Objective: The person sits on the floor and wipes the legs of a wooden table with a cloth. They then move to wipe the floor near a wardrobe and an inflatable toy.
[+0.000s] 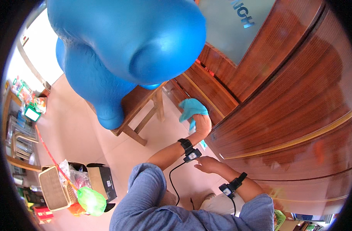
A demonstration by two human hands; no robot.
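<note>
My left hand (203, 123) is bent at the wrist beside the lower front of a reddish wooden cabinet (280, 121). A turquoise cloth (194, 107) covers its fingers, with more cloth hanging below; the grip itself is hidden. My right hand (208, 165) is empty, its fingers pointing toward the left wrist and the cabinet just beyond it. Each wrist wears a black strap with a small device, one on the left wrist (190, 150) and one on the right wrist (233, 184); black cables run down from both.
A large glossy blue figure (129, 43) stands on a wooden stool (138, 115) ahead. To the left sit a wicker basket (53, 187), an open carton (102, 180) and a green mesh-headed tool (92, 201) with a long orange handle. A grey panel (231, 31) on the cabinet bears lettering.
</note>
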